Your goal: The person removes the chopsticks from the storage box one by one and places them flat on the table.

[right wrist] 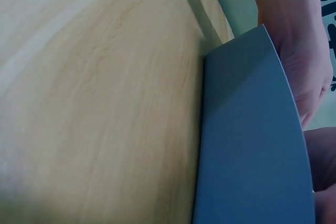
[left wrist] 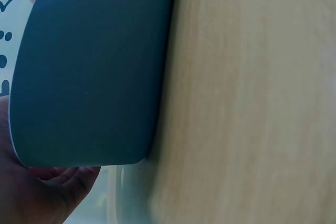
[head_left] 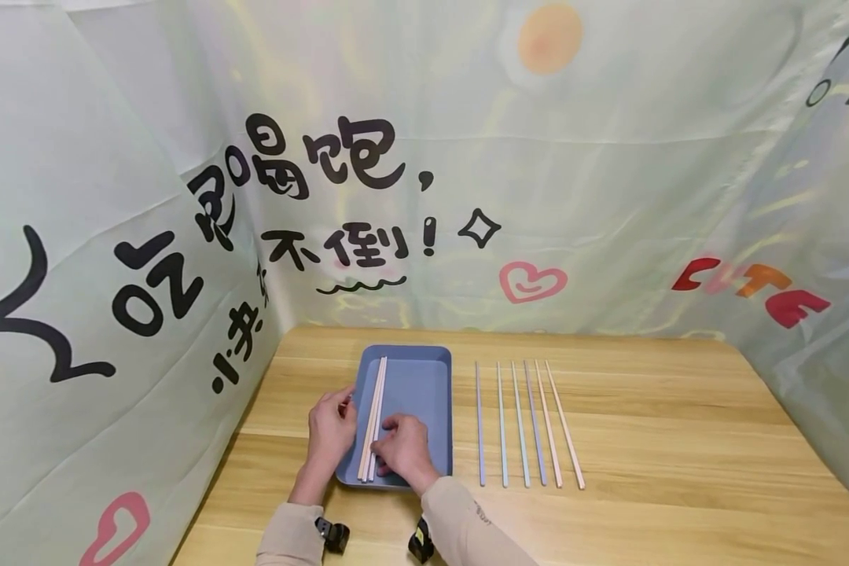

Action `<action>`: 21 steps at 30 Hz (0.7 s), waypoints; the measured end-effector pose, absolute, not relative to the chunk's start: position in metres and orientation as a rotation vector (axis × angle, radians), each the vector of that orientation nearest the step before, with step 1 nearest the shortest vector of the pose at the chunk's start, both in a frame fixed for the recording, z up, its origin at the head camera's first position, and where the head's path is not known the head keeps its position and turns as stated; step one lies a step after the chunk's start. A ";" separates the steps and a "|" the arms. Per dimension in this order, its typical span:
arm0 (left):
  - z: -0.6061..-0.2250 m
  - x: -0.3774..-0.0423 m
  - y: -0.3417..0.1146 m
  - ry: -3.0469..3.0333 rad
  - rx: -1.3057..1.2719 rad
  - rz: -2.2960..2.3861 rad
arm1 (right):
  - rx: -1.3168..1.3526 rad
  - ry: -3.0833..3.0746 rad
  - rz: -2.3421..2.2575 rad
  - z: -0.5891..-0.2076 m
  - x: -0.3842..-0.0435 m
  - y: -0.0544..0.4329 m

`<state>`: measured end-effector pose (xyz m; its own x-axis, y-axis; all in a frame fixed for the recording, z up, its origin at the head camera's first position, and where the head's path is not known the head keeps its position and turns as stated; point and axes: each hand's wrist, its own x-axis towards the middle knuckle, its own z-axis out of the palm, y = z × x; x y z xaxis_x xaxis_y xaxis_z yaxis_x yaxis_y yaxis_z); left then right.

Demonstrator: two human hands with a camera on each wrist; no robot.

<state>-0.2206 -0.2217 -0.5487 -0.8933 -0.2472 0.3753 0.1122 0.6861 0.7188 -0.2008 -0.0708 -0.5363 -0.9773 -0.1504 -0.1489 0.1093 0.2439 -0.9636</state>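
Note:
A blue-grey rectangular tray point(head_left: 413, 385) stands on the table, with a small bundle of pale pink and whitish chopsticks point(head_left: 378, 397) lying lengthwise along its left side. My right hand point(head_left: 405, 446) reaches over the tray's near half, its thumb and fingers curled at the lower part of these chopsticks. At the tray's left rim is my left hand point(head_left: 331, 426), fingers loosely bent and fingertips right at the rim. From the left wrist, the tray's outer wall point(left wrist: 89, 87) hides part of the hands. The right wrist view likewise shows mostly tray wall point(right wrist: 247, 129).
Right of the tray, several chopsticks in blue, mint and pink, such as a pink chopstick point(head_left: 564, 424), lie apart in a row on the wooden table point(head_left: 665, 440). Printed cloth walls point(head_left: 608, 196) enclose the table's back and sides.

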 end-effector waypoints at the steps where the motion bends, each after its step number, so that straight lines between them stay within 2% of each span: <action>1: -0.548 -0.220 -0.222 -2.451 0.108 -1.090 | -0.038 2.295 -1.811 -0.536 -0.201 -0.071; 21: -0.547 -0.220 -0.220 -2.460 0.098 -1.081 | -0.036 2.312 -1.752 -0.532 -0.201 -0.063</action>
